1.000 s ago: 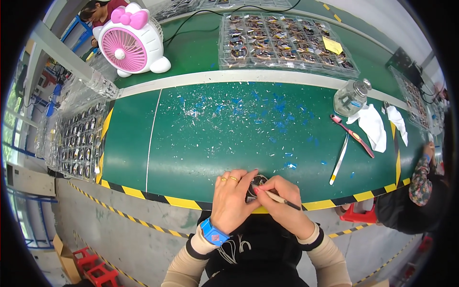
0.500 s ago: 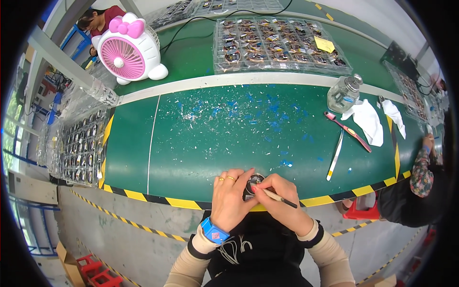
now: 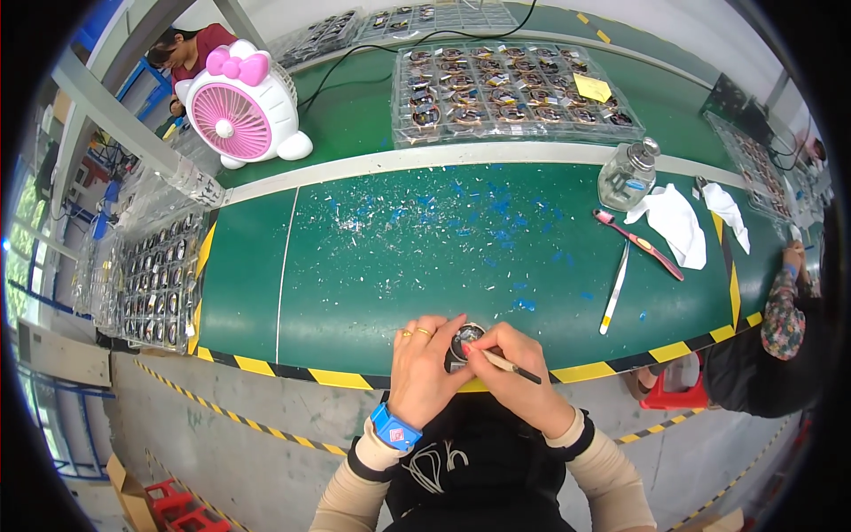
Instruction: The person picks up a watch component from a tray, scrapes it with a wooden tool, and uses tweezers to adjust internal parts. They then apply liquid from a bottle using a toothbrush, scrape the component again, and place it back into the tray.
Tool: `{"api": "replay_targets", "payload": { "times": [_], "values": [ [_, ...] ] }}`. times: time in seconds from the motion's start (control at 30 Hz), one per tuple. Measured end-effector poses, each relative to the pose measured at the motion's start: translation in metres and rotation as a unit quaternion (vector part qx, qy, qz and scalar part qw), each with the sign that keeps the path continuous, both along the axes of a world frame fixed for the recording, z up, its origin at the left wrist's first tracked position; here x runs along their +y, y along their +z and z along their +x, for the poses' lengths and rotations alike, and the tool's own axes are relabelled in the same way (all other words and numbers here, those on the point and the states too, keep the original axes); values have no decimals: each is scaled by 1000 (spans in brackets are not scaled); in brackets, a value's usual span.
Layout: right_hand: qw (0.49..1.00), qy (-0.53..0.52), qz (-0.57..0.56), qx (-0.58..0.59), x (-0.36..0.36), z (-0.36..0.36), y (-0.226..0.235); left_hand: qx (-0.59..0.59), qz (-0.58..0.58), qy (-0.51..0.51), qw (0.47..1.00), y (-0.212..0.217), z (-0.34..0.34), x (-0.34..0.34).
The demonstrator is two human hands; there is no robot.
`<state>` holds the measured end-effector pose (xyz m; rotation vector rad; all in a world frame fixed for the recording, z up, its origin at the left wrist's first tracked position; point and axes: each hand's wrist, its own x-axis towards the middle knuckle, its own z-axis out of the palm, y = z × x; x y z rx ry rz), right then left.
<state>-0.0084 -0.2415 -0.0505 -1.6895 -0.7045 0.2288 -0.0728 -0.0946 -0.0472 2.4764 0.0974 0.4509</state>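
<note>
At the near edge of the green bench, my left hand (image 3: 420,371) is closed around the side of a small round dark part (image 3: 464,337) with a pale rim. My right hand (image 3: 521,383) pinches a slim pen-like tool (image 3: 519,367) with a light wooden shaft and a dark end that points back toward my wrist. Its working tip is down at the round part, mostly hidden by my fingers, so I cannot tell exactly what it touches. A blue band (image 3: 395,429) is round my left wrist.
White and blue scraps (image 3: 425,213) litter the bench (image 3: 239,293). Rightward are tweezers (image 3: 615,293), a toothbrush (image 3: 640,244), a glass jar (image 3: 626,176) and white tissue (image 3: 678,226). Behind stand a pink-white fan (image 3: 232,120) and a tray of round parts (image 3: 510,84). Co-workers sit at both sides.
The view has shifted slightly. My right hand and the tool have moved a little over the round part, whose inside shows more now. Both grips are the same.
</note>
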Motion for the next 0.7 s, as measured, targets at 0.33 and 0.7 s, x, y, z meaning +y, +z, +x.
{"api": "replay_targets", "payload": {
  "times": [0.33, 0.7],
  "values": [
    [975, -126, 119, 136, -1, -10, 2, 51, -39, -60, 996, 11, -2, 12],
    [961, -121, 170, 182, -4, -7, 0, 111, -76, -87, 987, 17, 0, 17]
  ]
}}
